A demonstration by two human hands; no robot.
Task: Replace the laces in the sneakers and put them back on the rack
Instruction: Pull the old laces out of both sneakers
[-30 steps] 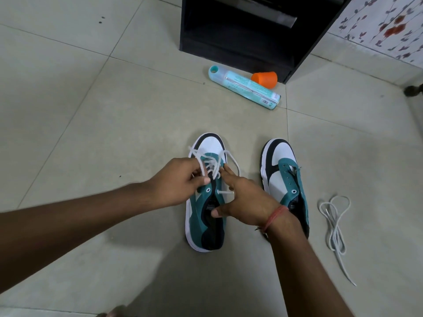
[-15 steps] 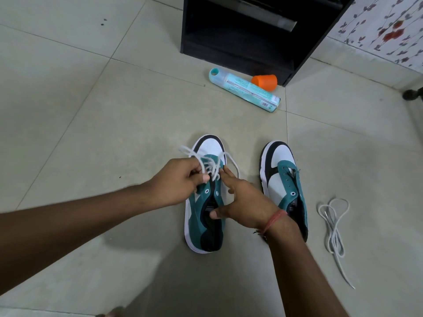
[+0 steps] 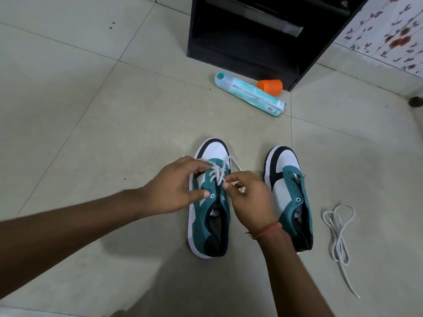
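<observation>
Two teal, white and black sneakers stand side by side on the tiled floor. The left sneaker (image 3: 209,227) has a white lace (image 3: 217,171) threaded through its front eyelets only. My left hand (image 3: 176,188) rests on the shoe's left side and pinches the lace near the toe end. My right hand (image 3: 249,197) pinches the lace just right of the eyelet row. The right sneaker (image 3: 289,186) has bare eyelets. A second white lace (image 3: 338,234) lies loose on the floor to its right.
A black shoe rack (image 3: 256,40) stands open at the back. In front of it lie a teal spray can (image 3: 249,94) and an orange cap (image 3: 270,87). A floral-patterned wall (image 3: 389,30) is at the far right.
My right hand has lifted off the shoe's opening and now pinches the lace with curled fingers. My left hand has shifted slightly toward the toe, still gripping the lace.
</observation>
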